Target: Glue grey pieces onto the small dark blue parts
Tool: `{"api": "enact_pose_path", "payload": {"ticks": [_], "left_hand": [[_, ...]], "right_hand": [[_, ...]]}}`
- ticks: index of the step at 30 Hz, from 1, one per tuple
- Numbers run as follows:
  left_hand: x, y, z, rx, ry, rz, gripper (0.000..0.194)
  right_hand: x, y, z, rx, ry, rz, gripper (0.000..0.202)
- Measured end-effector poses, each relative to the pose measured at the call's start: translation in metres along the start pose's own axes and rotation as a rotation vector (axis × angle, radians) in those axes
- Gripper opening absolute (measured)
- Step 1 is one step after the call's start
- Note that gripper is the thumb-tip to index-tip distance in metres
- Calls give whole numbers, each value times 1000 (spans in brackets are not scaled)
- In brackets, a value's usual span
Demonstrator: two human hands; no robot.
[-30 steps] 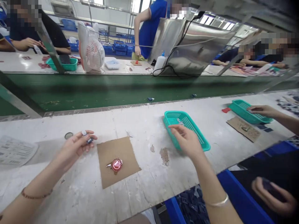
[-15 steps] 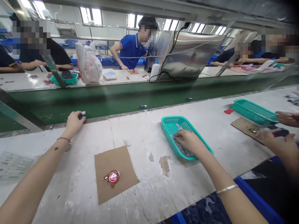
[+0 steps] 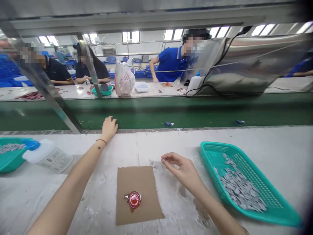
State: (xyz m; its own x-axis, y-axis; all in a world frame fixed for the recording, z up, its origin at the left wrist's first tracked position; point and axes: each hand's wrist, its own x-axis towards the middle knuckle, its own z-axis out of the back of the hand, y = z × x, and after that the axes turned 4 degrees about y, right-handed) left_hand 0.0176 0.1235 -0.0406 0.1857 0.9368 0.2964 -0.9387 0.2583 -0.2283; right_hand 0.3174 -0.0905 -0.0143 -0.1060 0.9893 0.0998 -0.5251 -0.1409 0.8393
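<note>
My left hand (image 3: 110,127) reaches over the near edge of the green belt (image 3: 137,114), back upward, fingers slightly spread; nothing shows in it, though its underside is hidden. Thumb and forefinger of my right hand (image 3: 177,164) are pinched together above the white table, between the cardboard and the right basket; what sits at their tips is too small to make out. A round red shiny piece (image 3: 134,199) lies in clear wet liquid on the brown cardboard (image 3: 137,178). To the right, a green basket (image 3: 266,182) holds many small grey pieces (image 3: 241,189).
A white bottle with a blue cap (image 3: 52,156) lies beside another green basket (image 3: 11,163) at the left. Two dark blue pieces (image 3: 168,124) lie on the belt. A slanting metal post (image 3: 58,104) stands left of my left hand. Across the belt, people work at another table.
The view has turned left. My right hand has come out of the basket, pinched, toward the cardboard. The dark piece earlier in my left hand no longer shows, and its fingers look looser.
</note>
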Motion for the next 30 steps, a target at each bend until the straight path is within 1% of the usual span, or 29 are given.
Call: {"api": "enact_pose_path", "payload": {"ticks": [3,5,7,9,11,13,16,18,20,23,25,27,30], "left_hand": [[3,-32,-8,-6,31,-136,27],[6,-59,-17,-29,66,-215,27],[11,-87,-26,-58,93,-265,28],[15,-114,-35,-90,120,-294,29],[19,-137,-41,-126,146,-315,30],[23,-156,-46,-165,168,-332,32],[30,-178,-50,-238,196,-336,36],[34,-189,-53,-306,216,-324,36],[37,-197,-56,-390,241,-298,32],[39,-202,-60,-556,271,-221,22],[38,-202,-59,-702,272,-144,20],[35,-198,-54,-875,272,-53,21],[17,-186,-38,-1157,304,59,25]], "right_hand": [[24,-22,-10,-55,-21,43,12],[30,-37,-12,-132,-20,121,10],[30,-46,-11,-207,-6,233,10],[27,-49,-10,-270,10,327,11],[25,-49,-9,-332,24,376,12],[23,-48,-8,-391,32,394,13],[21,-48,-8,-448,28,380,15],[20,-48,-8,-458,27,364,17],[19,-49,-7,-463,32,358,17],[19,-50,-8,-477,28,355,17],[18,-50,-8,-491,21,360,20],[18,-51,-9,-502,14,366,20],[18,-52,-9,-503,5,367,18]]}}
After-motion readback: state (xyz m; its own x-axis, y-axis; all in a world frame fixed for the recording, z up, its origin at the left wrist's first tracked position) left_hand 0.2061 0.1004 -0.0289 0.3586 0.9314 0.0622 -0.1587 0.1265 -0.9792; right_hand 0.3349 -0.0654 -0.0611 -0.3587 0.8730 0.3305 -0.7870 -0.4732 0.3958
